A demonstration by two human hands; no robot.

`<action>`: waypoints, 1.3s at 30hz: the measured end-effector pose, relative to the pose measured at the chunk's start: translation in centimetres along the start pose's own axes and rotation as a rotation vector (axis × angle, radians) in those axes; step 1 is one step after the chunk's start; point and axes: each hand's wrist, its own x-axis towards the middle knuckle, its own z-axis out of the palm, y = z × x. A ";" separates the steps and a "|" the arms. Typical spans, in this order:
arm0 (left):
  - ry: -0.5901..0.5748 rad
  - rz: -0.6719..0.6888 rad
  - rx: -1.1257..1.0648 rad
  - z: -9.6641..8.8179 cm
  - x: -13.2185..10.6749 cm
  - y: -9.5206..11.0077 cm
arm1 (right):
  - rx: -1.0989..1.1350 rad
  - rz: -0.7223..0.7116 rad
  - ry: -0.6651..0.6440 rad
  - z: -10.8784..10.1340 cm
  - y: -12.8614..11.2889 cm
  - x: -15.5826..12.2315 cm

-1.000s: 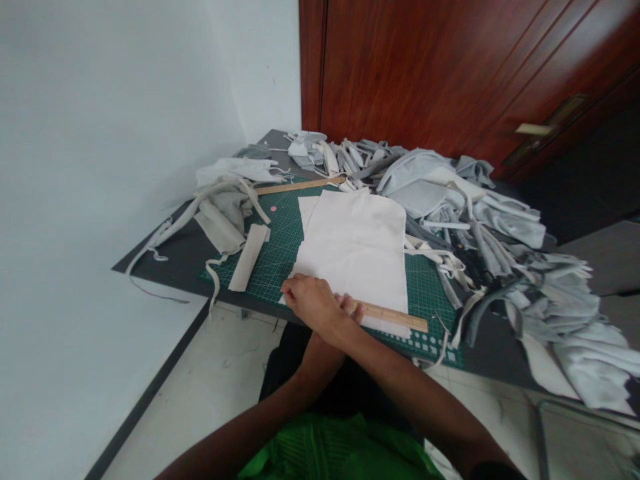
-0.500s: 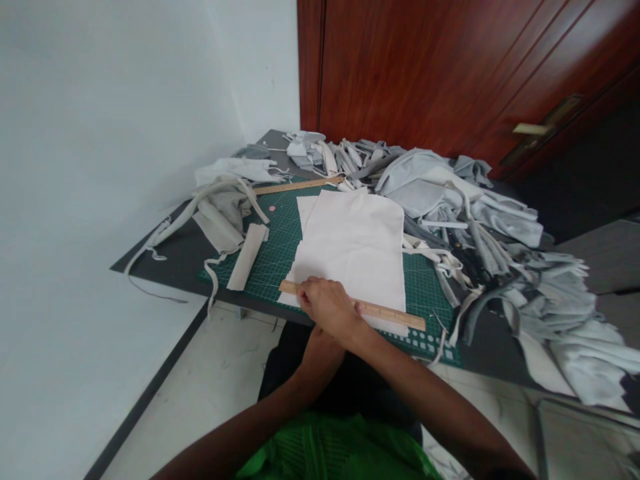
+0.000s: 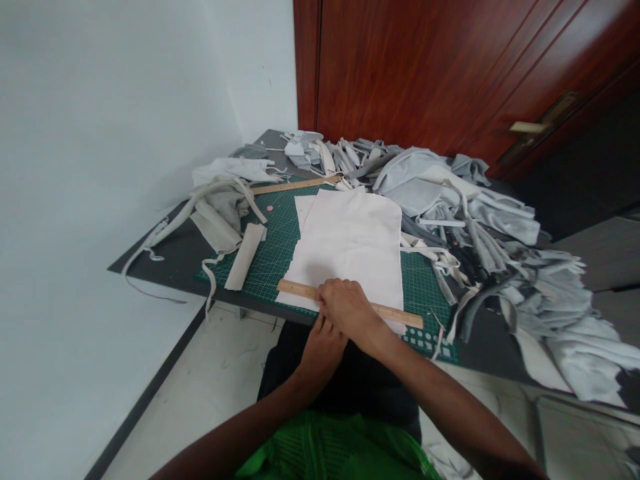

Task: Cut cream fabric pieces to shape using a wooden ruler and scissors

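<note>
A wooden ruler lies across the lower part of a white fabric sheet, which rests on a green cutting mat. My right hand presses on top of the ruler near its middle, hiding that stretch. Just below it, my left hand sits by the near table edge, its fingertips hidden beneath my right hand. The ruler's left end sticks out past the fabric's edge onto the mat.
A second wooden ruler lies at the mat's far edge. Cream fabric strips lie left of the sheet, and heaped grey scraps cover the dark table on the right. A white wall and a reddish wooden door bound the table.
Both hands have slid rightward along the wooden ruler, toward its middle. The ruler and fabric sheet have stayed in place.
</note>
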 end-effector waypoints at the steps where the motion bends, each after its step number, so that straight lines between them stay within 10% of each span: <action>1: -0.019 -0.001 -0.014 0.1 0.0 0.0 | 0.002 -0.012 0.008 0.0 0.0 0.0; 20: 0.257 -0.017 0.111 0.5 0.4 -0.3 | 0.142 -0.115 0.141 1.8 -5.2 4.8; 35: 0.066 -0.091 -0.033 -0.4 1.2 0.1 | 0.044 0.195 0.195 2.7 -4.6 2.5; 39: 0.042 -0.155 -0.032 0.3 1.3 0.2 | 0.067 0.084 0.109 2.2 -3.8 2.5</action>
